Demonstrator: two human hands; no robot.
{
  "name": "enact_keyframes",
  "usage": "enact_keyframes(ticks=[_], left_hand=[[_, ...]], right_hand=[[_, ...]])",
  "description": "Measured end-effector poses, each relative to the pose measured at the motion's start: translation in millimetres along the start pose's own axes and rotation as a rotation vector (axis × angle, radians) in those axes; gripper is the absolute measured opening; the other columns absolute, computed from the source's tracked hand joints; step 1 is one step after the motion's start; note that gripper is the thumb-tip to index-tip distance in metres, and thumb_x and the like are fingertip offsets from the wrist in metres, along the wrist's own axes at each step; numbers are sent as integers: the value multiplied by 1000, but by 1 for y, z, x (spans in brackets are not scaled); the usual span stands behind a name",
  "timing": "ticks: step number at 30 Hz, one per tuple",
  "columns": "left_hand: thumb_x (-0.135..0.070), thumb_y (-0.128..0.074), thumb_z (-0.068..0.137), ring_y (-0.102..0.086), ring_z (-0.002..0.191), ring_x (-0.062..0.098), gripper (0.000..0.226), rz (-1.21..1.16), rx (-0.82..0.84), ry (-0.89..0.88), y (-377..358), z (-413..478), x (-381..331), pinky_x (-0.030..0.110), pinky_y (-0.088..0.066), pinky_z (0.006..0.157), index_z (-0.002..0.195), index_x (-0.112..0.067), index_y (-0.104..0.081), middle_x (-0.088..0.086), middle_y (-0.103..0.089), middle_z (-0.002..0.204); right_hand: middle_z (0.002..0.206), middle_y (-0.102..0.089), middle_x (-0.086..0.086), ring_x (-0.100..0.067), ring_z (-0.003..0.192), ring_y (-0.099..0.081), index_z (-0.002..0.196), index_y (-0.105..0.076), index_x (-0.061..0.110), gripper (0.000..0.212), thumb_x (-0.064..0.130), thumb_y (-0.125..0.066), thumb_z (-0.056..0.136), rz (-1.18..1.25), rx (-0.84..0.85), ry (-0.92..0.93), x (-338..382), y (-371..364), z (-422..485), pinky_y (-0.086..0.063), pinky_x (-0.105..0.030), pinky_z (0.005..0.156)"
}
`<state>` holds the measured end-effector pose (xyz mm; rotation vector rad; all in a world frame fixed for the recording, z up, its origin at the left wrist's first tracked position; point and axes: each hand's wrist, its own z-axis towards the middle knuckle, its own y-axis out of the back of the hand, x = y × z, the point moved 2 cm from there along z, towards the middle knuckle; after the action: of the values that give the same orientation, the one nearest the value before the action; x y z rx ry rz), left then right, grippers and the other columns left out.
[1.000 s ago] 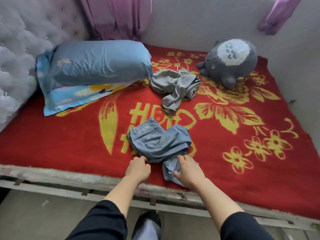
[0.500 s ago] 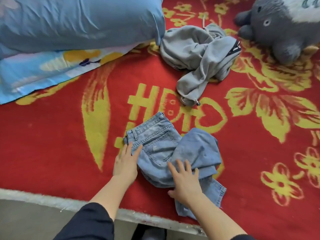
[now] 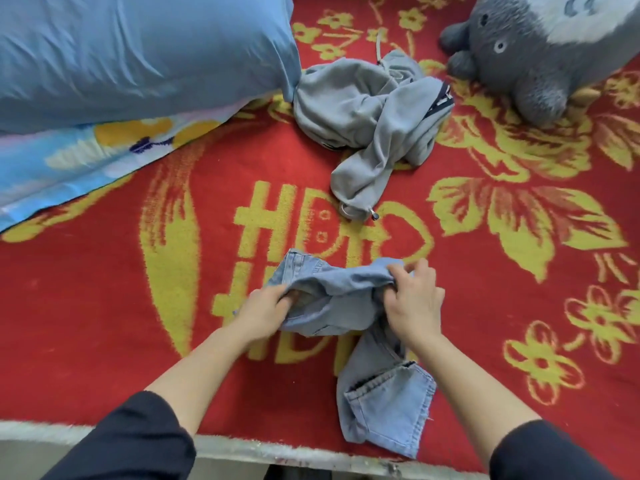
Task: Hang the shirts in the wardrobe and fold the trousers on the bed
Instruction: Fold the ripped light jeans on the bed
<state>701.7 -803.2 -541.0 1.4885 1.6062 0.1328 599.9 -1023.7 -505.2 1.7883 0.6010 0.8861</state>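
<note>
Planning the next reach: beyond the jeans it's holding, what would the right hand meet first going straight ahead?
Probably the drawstring end of the grey garment, after red blanket; the right hand points that way, but depth is unclear.

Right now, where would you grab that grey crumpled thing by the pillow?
Probably the narrow end with the cord toggle, reached from the near side: that part of the grey garment sticks out of the heap toward the person and lies free.

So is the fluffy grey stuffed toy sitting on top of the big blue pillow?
No, the fluffy grey stuffed toy lies on the red flowered blanket, apart from the big blue pillow.
</note>
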Motion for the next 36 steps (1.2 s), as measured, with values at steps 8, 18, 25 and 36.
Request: enact_keyframes(ticks=[8, 18, 25, 36], left_hand=[[-47, -51, 93, -66, 73, 15, 46, -866, 145, -167, 67, -37, -165, 26, -53, 67, 81, -6, -70, 8, -72, 83], [-24, -57, 94, -54, 69, 25, 22, -1309, 249, -57, 23, -91, -307, 33, -52, 63, 105, -6, -51, 15, -49, 85], [-9, -59, 79, -59, 69, 23, 18, -1373, 225, -43, -16, -122, -358, 33, -55, 65, 94, -4, -52, 11, -57, 77], [-15, -47, 92, -70, 68, 24, 21, -1644, -132, -92, 8, -152, -344, 30, -59, 65, 89, 3, -57, 14, -70, 75]], right_hand=[[110, -65, -7, -25, 93, -60, 125, -60, 26, 40, 10, -38, 96, 928, -3, -210, -18, 139, 26, -50, -38, 80], [124, -63, -5, -18, 106, -56, 130, -56, 19, 54, -3, -52, 81, 1031, 442, -420, -111, 150, -73, -45, -34, 81], [132, -56, -2, -25, 124, -51, 138, -47, 31, 72, 25, -74, 71, 724, 298, -128, -173, 151, -79, -45, -44, 98], [72, -60, -3, -18, 68, -50, 79, -63, 13, 13, 21, -60, 87, 750, 302, -211, -255, 213, -49, -38, -27, 56]])
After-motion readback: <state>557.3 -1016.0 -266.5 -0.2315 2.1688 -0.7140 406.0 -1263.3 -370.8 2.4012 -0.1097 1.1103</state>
